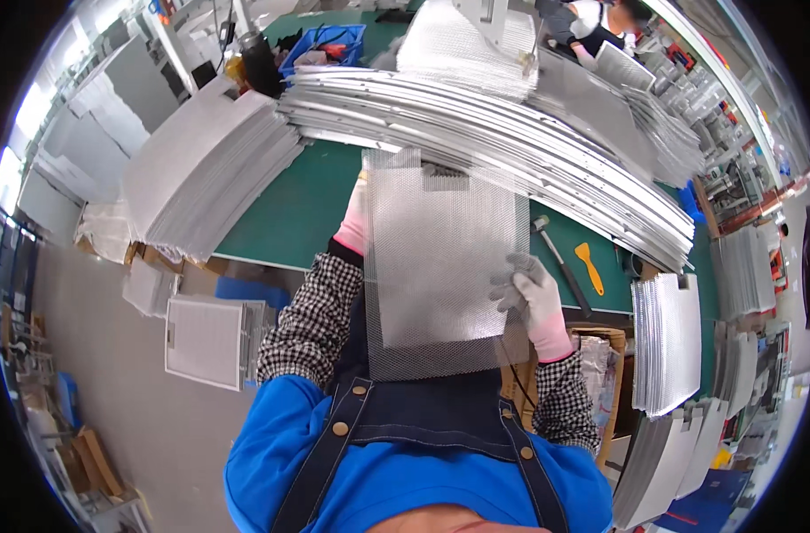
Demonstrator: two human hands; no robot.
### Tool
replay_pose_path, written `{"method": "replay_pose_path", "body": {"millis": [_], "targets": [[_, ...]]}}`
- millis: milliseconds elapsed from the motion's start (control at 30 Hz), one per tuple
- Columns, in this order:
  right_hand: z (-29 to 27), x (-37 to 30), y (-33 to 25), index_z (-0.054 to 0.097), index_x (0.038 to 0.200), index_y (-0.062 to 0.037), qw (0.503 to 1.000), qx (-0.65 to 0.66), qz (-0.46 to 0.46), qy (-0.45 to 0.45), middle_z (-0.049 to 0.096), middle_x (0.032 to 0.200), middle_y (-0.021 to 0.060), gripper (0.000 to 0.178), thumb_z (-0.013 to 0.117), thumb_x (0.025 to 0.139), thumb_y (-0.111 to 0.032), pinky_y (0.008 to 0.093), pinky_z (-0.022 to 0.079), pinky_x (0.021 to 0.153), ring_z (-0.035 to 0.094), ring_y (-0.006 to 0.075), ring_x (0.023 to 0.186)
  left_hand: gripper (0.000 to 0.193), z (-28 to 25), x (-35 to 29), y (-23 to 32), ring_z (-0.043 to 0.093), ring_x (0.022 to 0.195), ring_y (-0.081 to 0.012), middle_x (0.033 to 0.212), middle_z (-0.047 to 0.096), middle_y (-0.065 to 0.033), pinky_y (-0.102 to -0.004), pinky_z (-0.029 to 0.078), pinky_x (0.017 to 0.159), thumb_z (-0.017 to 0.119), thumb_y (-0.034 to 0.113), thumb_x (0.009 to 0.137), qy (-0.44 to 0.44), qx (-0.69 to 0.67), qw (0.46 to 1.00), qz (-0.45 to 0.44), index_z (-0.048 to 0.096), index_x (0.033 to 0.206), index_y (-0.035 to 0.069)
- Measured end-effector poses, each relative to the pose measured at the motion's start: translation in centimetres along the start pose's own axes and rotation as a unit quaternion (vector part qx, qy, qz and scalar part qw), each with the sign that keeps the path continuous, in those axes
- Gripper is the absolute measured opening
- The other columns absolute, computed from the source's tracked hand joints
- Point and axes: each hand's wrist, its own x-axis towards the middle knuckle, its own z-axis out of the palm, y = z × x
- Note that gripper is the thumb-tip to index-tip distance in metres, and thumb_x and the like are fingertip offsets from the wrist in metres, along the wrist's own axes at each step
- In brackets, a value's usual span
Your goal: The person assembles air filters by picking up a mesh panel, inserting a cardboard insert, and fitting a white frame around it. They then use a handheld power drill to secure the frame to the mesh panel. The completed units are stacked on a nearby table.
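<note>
In front of my chest a silver expanded-metal mesh sheet [440,258] is held up, with a notch in its top edge. A paler, smaller rectangle shows in or through it; I cannot tell which. My left hand [355,218], in a pink and white glove, grips the sheet's upper left edge, its fingers partly hidden behind the mesh. At the lower right edge, my right hand [536,302], in a pink and white glove with grey fingertips, has its fingers apart and lying against the sheet. Beyond the sheet lies a long stack of white metal strips [511,160].
A hammer [560,262] and an orange scraper [590,268] lie on the green table [271,222]. Mesh stacks stand left [214,169] and right [667,342]. A blue bin [325,44] sits far back. An open cardboard box [614,382] is below right. Another person [591,27] works far right.
</note>
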Motion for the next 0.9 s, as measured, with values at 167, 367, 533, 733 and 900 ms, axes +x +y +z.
{"method": "replay_pose_path", "body": {"millis": [167, 367, 533, 733, 900], "targets": [[0.0, 0.3, 1.9, 0.045, 0.135, 0.0088, 0.998, -0.012, 0.056, -0.019, 0.069, 0.112, 0.0243, 0.04, 0.045, 0.098, -0.004, 0.0316, 0.062, 0.064, 0.075, 0.0293, 0.086, 0.1, 1.1, -1.4, 0.9, 0.049, 0.131, -0.0401, 0.148, 0.043, -0.0287, -0.0519, 0.047, 0.107, 0.039, 0.079, 0.092, -0.093, -0.007, 0.995, -0.028, 0.035, 0.151, -0.003], [-0.9, 0.3, 2.5, 0.048, 0.134, 0.0058, 0.997, -0.005, 0.082, 0.001, 0.069, 0.11, 0.0226, 0.036, 0.048, 0.099, -0.005, 0.0317, 0.059, 0.064, 0.073, 0.0283, 0.086, 0.104, 1.0, -2.1, 0.9, 0.056, 0.122, -0.0365, 0.142, 0.051, -0.0264, -0.0491, 0.049, 0.105, 0.042, 0.081, 0.089, -0.077, -0.01, 0.997, -0.017, 0.037, 0.15, -0.004], [-2.4, 0.7, 3.3, 0.053, 0.131, 0.008, 0.987, -0.142, 0.069, -0.017, 0.069, 0.112, 0.0196, 0.038, 0.055, 0.097, -0.009, 0.034, 0.058, 0.081, 0.071, 0.028, 0.097, 0.081, -1.3, -0.9, 0.1, 0.06, 0.116, -0.0351, 0.137, 0.056, -0.0223, -0.0492, 0.05, 0.101, 0.05, 0.064, 0.097, -0.079, 0.039, 0.996, 0.004, 0.042, 0.147, 0.001], [-7.2, 13.2, -11.5, 0.062, 0.124, 0.003, 0.877, -0.421, -0.163, 0.165, 0.07, 0.117, 0.0198, 0.044, 0.063, 0.096, -0.03, 0.0371, 0.051, 0.096, 0.067, 0.0316, 0.111, 0.068, -1.8, -1.5, -0.3, 0.063, 0.105, -0.032, 0.125, 0.06, -0.0194, -0.0463, 0.055, 0.092, 0.045, 0.054, 0.104, -0.011, 0.044, 0.999, 0.018, 0.045, 0.145, 0.0], [1.6, 33.7, -19.0, 0.061, 0.13, -0.0053, 0.794, -0.476, -0.344, 0.156, 0.067, 0.124, 0.0184, 0.048, 0.064, 0.094, -0.036, 0.0408, 0.047, 0.104, 0.064, 0.0307, 0.117, 0.067, -3.2, -3.7, 0.2, 0.06, 0.102, -0.0299, 0.119, 0.061, -0.0169, -0.0447, 0.053, 0.09, 0.059, 0.06, 0.095, -0.009, 0.01, 1.0, 0.009, 0.055, 0.133, 0.005]]}}
